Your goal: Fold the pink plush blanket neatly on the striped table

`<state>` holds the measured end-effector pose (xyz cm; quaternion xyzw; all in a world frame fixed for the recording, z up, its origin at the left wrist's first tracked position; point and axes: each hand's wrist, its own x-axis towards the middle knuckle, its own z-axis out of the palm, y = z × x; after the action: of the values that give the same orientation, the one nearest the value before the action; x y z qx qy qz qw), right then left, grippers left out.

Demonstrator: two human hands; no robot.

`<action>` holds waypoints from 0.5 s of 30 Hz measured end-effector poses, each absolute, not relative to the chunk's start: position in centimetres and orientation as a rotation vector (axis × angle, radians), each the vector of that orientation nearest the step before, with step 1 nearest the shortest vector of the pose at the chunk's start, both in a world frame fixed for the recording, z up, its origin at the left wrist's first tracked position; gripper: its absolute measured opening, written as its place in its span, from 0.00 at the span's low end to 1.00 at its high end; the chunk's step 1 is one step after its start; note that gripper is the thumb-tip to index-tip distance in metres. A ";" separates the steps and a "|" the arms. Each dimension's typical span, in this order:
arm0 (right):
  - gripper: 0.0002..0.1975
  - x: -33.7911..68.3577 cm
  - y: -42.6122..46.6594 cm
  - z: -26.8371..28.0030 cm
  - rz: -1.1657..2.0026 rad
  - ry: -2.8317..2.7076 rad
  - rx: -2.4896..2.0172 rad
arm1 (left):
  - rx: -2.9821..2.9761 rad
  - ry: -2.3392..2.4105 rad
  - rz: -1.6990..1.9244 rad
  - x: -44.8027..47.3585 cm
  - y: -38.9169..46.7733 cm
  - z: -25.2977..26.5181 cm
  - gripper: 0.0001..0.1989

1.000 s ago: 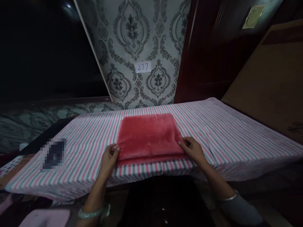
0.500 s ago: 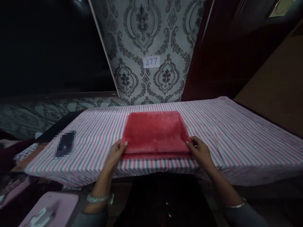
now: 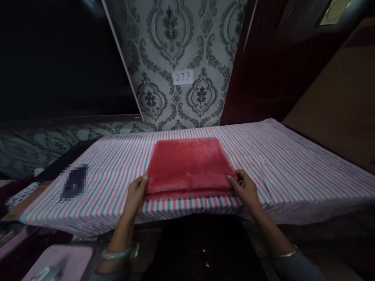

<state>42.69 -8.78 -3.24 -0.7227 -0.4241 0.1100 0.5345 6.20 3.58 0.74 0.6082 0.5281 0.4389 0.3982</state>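
A folded red plush cloth (image 3: 187,162) lies on the striped tablecloth (image 3: 293,168), its layers showing along the near edge. At its near left edge, my left hand (image 3: 136,191) is closed, the thumb against the side of the cloth and the other fingers mostly hidden. My right hand (image 3: 246,189) grips the near right corner with the thumb on top and fingers curled at the side. A ring shows on that hand.
A blurred-out dark item (image 3: 74,182) lies on the left of the table. A large black screen (image 3: 64,58) stands behind, left. A brown panel (image 3: 334,97) borders the right side. Below left is a pink board-like surface (image 3: 63,257) with a pale object on it.
My left thumb has slid from the top of the cloth outward to its left edge. My right hand keeps its grip. The whole view has shifted slightly.
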 end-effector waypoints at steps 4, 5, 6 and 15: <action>0.18 43.1 -8.7 -3.8 0.231 -1.034 -1.704 | 1.594 1.425 1.100 5.7 4.1 -0.3 0.27; 0.18 43.3 -8.5 -4.0 0.258 -1.046 -1.698 | 1.580 1.415 1.079 5.5 4.3 -0.3 0.27; 0.17 43.6 -8.3 -4.1 0.291 -1.060 -1.695 | 1.559 1.392 1.046 5.4 4.5 -0.2 0.27; 0.16 45.9 -2.3 -0.6 0.568 -1.037 -1.660 | 1.337 1.313 0.804 7.5 10.3 4.4 0.19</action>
<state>45.87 -2.26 -0.62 -0.6935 -0.4335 0.2374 0.5242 7.51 10.31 4.38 0.5586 0.5485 0.3359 0.5237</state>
